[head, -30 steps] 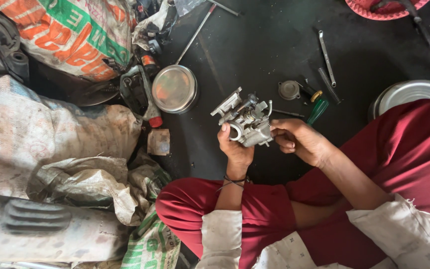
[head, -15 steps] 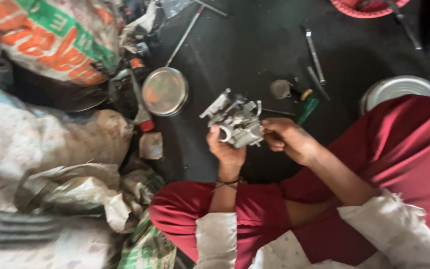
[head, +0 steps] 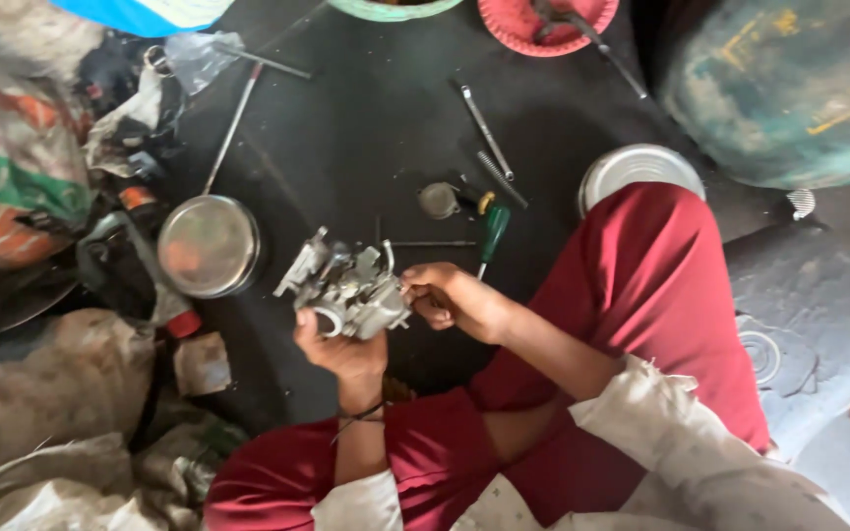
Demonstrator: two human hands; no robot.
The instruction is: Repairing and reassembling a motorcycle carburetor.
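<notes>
Left hand: the left hand (head: 341, 349) grips the grey cast-metal carburettor body (head: 344, 288) from below, fingers curled round its underside, a dark thread band at the wrist.
Right hand: the right hand (head: 450, 298) is closed at the carburettor's right side, at its 3 o'clock; fingertips pinch something there too small to make out.
Carburettor: held off the ground near the middle of the view, above the dark oily floor (head: 366, 128), tilted, with its linkage end toward 10 o'clock.
Round steel dish: a shallow round steel dish (head: 209, 245) lies at the carburettor's 9 o'clock, nearby; its contents cannot be told.
Steel bowl: a round steel bowl (head: 632, 172) sits at 2 o'clock, partly hidden by the red trouser knee (head: 661, 285).
Red tray: a red round plastic tray (head: 523, 22) at 1 o'clock holds a dark hand tool.
Loose tools: a green-handled screwdriver (head: 493, 233), a small round metal cap (head: 438, 200) and a slim steel wrench (head: 485, 129) lie at 1 to 2 o'clock.
</notes>
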